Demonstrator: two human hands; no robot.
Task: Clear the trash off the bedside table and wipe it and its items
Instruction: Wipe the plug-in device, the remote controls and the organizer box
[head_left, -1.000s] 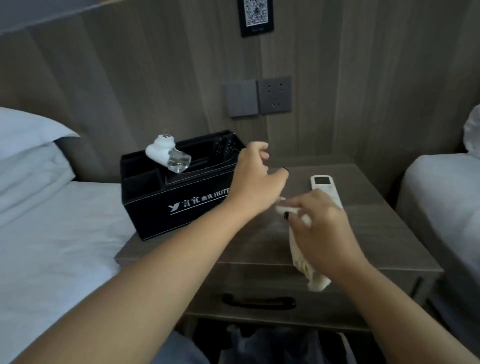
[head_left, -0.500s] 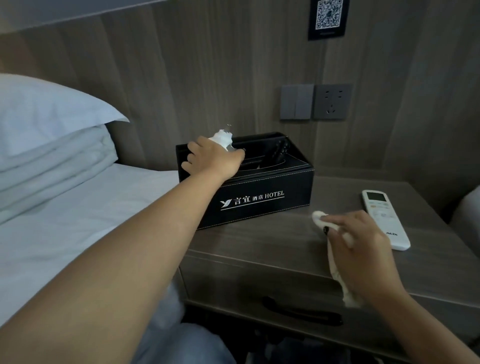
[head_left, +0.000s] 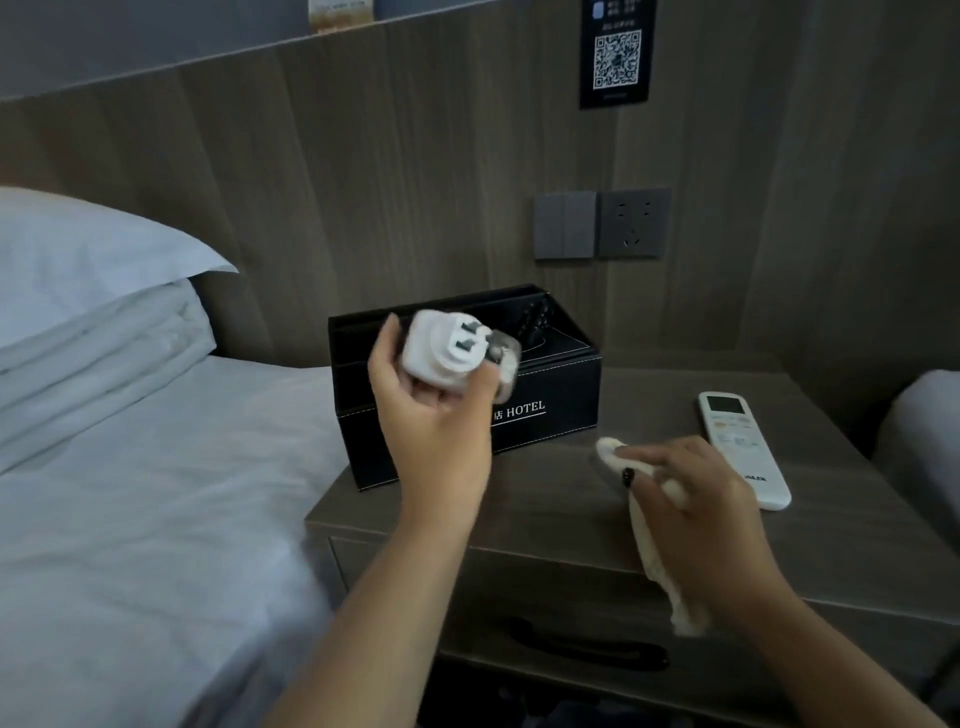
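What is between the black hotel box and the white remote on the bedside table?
In the head view, the right hand holding a white cloth sits between the black box and the remote; farther back, bare table top.

Bare worktop (head_left: 519, 499) runs along the front edge between the black box (head_left: 545, 415) and the remote (head_left: 743, 447) — these 2 obstacles stand apart, wall panel behind, bed (head_left: 156, 493) flanking left.

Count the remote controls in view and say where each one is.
2. A white remote lies on the bedside table beside the right hand; a dark remote stands in the black hotel box. Others may be hidden inside.
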